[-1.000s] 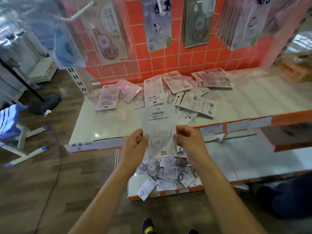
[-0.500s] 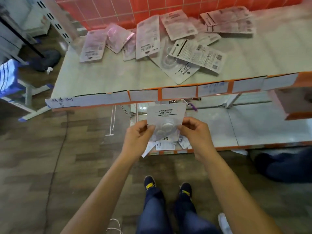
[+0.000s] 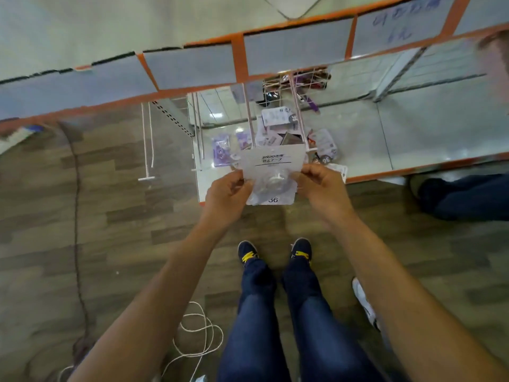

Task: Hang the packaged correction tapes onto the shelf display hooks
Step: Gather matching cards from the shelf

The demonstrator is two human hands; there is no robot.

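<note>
A clear packaged correction tape (image 3: 272,175) with a white header card and the number 36 is held flat between both hands, above the front of the bottom shelf (image 3: 358,133). My left hand (image 3: 227,193) pinches its left edge and my right hand (image 3: 321,186) pinches its right edge. Behind the pack, several more packaged tapes (image 3: 278,128) lie in a loose pile on the bottom shelf. Thin white display hooks (image 3: 249,117) reach forward over that pile. The wall display and its hung packs are out of view.
The upper shelf's orange front edge with blank label strips (image 3: 192,68) runs across the top. Loose hooks (image 3: 147,153) lie on the wood floor at left, a white cord (image 3: 201,337) near my feet (image 3: 275,252). Another person's leg (image 3: 462,197) is at right.
My view has tilted steeply down from the red wall and upper shelf to the bottom shelf and floor. Both hands have kept hold of the same pack and lowered it toward the bottom shelf.
</note>
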